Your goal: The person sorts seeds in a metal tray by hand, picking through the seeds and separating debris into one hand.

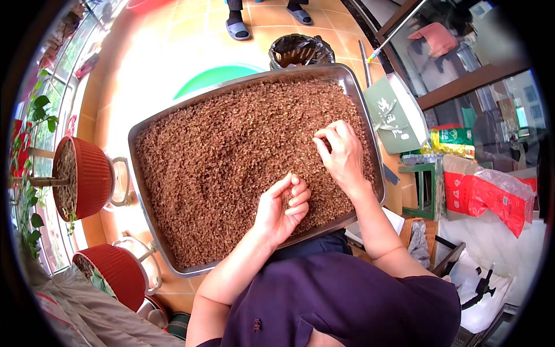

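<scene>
Head view: tiled floor (269,29) is stretching away, a wide metal tray (349,85) is dominating, brown flakes (219,156) are filling it, red pots (92,179) are standing alongside; above the flakes, left hand's (283,208) fingers are curling together, right hand's (341,153) hovering slightly apart.
</scene>
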